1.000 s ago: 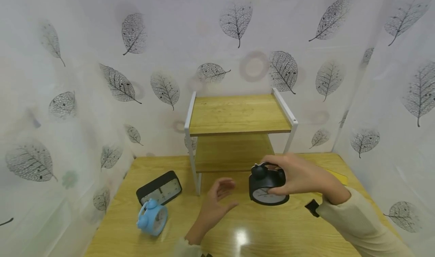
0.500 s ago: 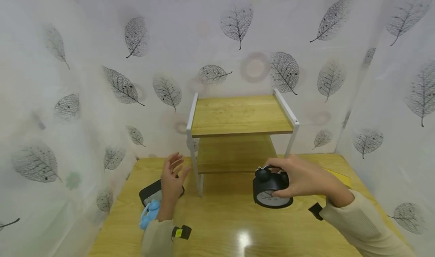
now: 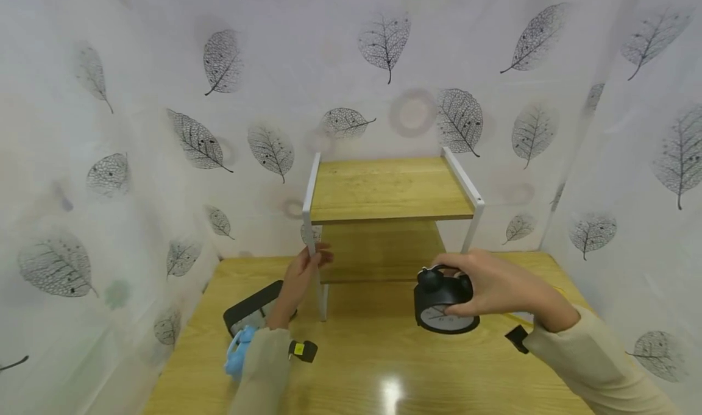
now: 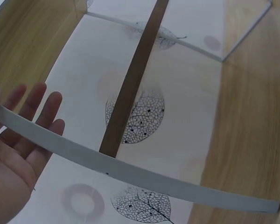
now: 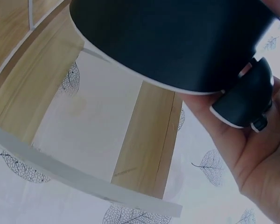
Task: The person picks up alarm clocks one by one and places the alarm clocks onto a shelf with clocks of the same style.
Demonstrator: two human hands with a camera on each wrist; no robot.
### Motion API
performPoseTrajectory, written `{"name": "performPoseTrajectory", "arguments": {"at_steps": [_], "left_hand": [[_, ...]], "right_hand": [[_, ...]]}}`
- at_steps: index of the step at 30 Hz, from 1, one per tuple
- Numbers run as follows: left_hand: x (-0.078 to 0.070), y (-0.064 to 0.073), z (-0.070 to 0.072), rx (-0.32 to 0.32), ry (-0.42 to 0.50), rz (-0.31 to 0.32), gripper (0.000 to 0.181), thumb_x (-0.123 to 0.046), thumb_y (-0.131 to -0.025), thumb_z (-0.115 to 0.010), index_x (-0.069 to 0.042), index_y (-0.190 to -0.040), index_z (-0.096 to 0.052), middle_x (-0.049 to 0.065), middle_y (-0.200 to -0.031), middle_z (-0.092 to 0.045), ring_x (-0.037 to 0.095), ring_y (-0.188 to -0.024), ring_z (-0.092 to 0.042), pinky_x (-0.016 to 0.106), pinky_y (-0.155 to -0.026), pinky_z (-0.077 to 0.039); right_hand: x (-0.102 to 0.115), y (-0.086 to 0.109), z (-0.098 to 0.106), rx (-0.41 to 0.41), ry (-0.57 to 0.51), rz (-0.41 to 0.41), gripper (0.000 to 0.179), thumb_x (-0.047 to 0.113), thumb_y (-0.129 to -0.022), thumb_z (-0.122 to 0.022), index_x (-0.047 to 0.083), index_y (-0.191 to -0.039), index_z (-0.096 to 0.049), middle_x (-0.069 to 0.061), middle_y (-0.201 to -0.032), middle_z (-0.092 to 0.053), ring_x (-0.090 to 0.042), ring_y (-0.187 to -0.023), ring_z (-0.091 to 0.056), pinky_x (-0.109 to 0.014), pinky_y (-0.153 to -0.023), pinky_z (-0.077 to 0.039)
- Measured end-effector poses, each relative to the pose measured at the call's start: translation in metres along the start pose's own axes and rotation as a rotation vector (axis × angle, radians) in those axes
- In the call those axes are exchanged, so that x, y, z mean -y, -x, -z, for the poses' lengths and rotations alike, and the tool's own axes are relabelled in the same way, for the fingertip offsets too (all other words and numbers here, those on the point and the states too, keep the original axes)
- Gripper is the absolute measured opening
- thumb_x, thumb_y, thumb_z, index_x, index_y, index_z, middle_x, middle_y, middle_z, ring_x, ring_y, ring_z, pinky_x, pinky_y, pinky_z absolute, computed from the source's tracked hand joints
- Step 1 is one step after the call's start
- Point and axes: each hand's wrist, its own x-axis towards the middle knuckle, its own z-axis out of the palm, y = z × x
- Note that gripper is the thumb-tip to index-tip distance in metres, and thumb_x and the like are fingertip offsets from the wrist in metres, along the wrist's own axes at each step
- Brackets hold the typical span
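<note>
Fingers of the right hand (image 3: pixel 490 284) are clamped on a black twin-bell alarm clock (image 3: pixel 436 293) – thumb across the front, fingertips at the top by the handle. Clock: matte black drum, white dial, dark loop handle, two black bells. It tilts forward, dial angled down toward the wearer. Body sits on the robot-free side of nothing else: just ahead of the right palm, between thumb and fingers, with one bell close against the palm in the right wrist view.

Left hand (image 3: pixel 296 281): fingers apart and fairly straight, reaching past the left white post of the wooden shelf unit (image 3: pixel 395 186). Post runs between thumb and fingers; can't tell if the palm presses it.

Behind the left wrist, a black rectangular clock (image 3: pixel 249 308) is partly covered; beside that forearm, a blue twin-bell clock (image 3: pixel 234 360) is half hidden by the sleeve (image 3: pixel 263 363).

Hard to read: dial marks are blurred and partly under the thumb. Right wrist view cuts off the drum's top. Something yellow past the right wrist is mostly hidden.
</note>
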Motion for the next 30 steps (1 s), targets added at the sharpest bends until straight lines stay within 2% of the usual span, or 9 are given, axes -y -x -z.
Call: {"name": "performPoseTrajectory", "arguments": {"at_steps": [2,6,10,13,16,18,22,25,30], "left_hand": [[-0.002,-0.001,0.0,-0.004,-0.002,-0.018,0.035,-0.018,-0.103,-0.036,0.007,-0.121,-0.052,0.032,-0.11,-0.06,0.04,-0.104,-0.061,0.048,-0.096,-0.047],[-0.008,-0.003,-0.001,-0.048,-0.019,-0.043,0.032,-0.009,-0.103,-0.032,0.013,-0.112,-0.053,0.032,-0.098,-0.061,0.025,-0.089,-0.065,0.04,-0.087,-0.054],[-0.028,-0.002,-0.004,-0.078,-0.052,-0.013,0.028,-0.002,-0.101,-0.031,0.015,-0.094,-0.052,0.027,-0.08,-0.058,0.009,-0.074,-0.06,0.032,-0.076,-0.054],[-0.024,-0.003,-0.006,-0.074,-0.02,-0.001,0.029,-0.005,-0.102,-0.031,0.013,-0.083,-0.045,0.011,-0.068,-0.05,0.006,-0.066,-0.055,0.024,-0.068,-0.05],[-0.006,-0.005,-0.007,-0.058,0.061,-0.015,0.031,-0.009,-0.103,-0.031,0.011,-0.081,-0.041,-0.003,-0.067,-0.041,0.006,-0.062,-0.049,0.02,-0.063,-0.047],[0.001,-0.005,-0.007,-0.051,0.079,-0.026,0.033,-0.012,-0.103,-0.031,0.01,-0.082,-0.04,-0.003,-0.067,-0.039,0.004,-0.06,-0.048,0.02,-0.061,-0.047],[0.0,-0.005,-0.005,-0.044,0.091,-0.021,0.034,-0.015,-0.103,-0.031,0.011,-0.083,-0.041,-0.002,-0.066,-0.039,0.005,-0.06,-0.049,0.022,-0.062,-0.049],[0.0,-0.005,-0.002,-0.036,0.068,-0.029,0.033,-0.013,-0.103,-0.03,0.012,-0.085,-0.043,0.0,-0.068,-0.044,0.006,-0.062,-0.052,0.023,-0.063,-0.05],[0.0,-0.004,0.005,-0.017,-0.006,-0.015,0.036,-0.014,-0.103,-0.03,0.011,-0.09,-0.051,0.016,-0.073,-0.058,0.007,-0.067,-0.059,0.028,-0.069,-0.053]], "right_hand": [[0.0,0.0,0.003,0.001,0.023,-0.002,0.046,0.027,-0.074,-0.079,0.018,-0.113,-0.056,0.007,-0.09,-0.068,0.003,-0.072,-0.058,-0.018,-0.059,-0.049],[-0.001,0.0,0.01,0.001,0.069,-0.004,0.049,0.029,-0.074,-0.079,0.017,-0.115,-0.056,0.007,-0.091,-0.067,0.003,-0.074,-0.058,-0.018,-0.059,-0.049],[-0.002,-0.002,0.021,-0.001,0.108,0.024,0.049,0.029,-0.073,-0.08,0.019,-0.114,-0.055,0.009,-0.09,-0.067,0.003,-0.073,-0.058,-0.018,-0.059,-0.049],[-0.002,-0.003,0.03,0.011,0.122,0.035,0.047,0.028,-0.073,-0.08,0.019,-0.111,-0.054,0.011,-0.088,-0.066,0.004,-0.072,-0.057,-0.018,-0.059,-0.049],[-0.001,-0.005,0.04,0.031,0.124,0.049,0.047,0.029,-0.075,-0.079,0.016,-0.112,-0.053,0.009,-0.089,-0.066,0.004,-0.074,-0.058,-0.019,-0.059,-0.05],[-0.001,-0.007,0.047,0.044,0.138,0.059,0.049,0.031,-0.076,-0.078,0.014,-0.114,-0.053,0.008,-0.091,-0.067,0.002,-0.076,-0.06,-0.019,-0.06,-0.051],[-0.002,-0.014,0.064,0.062,0.185,0.074,0.053,0.036,-0.076,-0.077,0.013,-0.118,-0.054,0.008,-0.095,-0.068,-0.003,-0.082,-0.064,-0.022,-0.065,-0.053],[-0.003,-0.02,0.079,0.054,0.213,0.09,0.051,0.037,-0.076,-0.077,0.017,-0.117,-0.055,0.011,-0.094,-0.067,-0.002,-0.082,-0.063,-0.023,-0.066,-0.053],[0.0,-0.033,0.102,0.035,0.247,0.116,0.052,0.034,-0.075,-0.079,0.019,-0.118,-0.055,0.012,-0.089,-0.066,0.004,-0.076,-0.058,-0.021,-0.064,-0.05]]}}
